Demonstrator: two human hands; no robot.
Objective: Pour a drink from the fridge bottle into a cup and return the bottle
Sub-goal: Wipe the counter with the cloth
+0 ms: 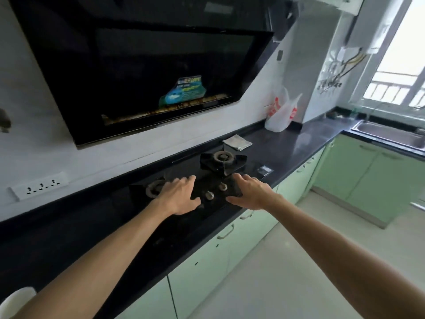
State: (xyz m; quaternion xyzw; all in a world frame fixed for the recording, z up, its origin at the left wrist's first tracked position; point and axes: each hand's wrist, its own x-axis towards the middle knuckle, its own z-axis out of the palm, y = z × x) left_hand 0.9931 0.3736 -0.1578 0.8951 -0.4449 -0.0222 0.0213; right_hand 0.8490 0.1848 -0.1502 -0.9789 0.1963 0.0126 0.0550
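Observation:
Both my arms reach forward over a black gas hob (pixel 213 180) set in a dark countertop. My left hand (pixel 181 196) is spread with straight fingers above the left burner (pixel 153 188), holding nothing. My right hand (pixel 250 192) is spread the same way near the two metal knobs (pixel 216 191), also holding nothing. A white rounded object, possibly a cup (pixel 16 300), shows at the bottom left corner, partly cut off by the frame. No bottle and no fridge are in view.
A black range hood (pixel 142 65) hangs above the hob. A folded cloth (pixel 238 142) and a white plastic bag (pixel 281 111) lie on the counter further right. A steel sink (pixel 388 134) sits under the window. Green cabinets (pixel 368 180) line the floor space.

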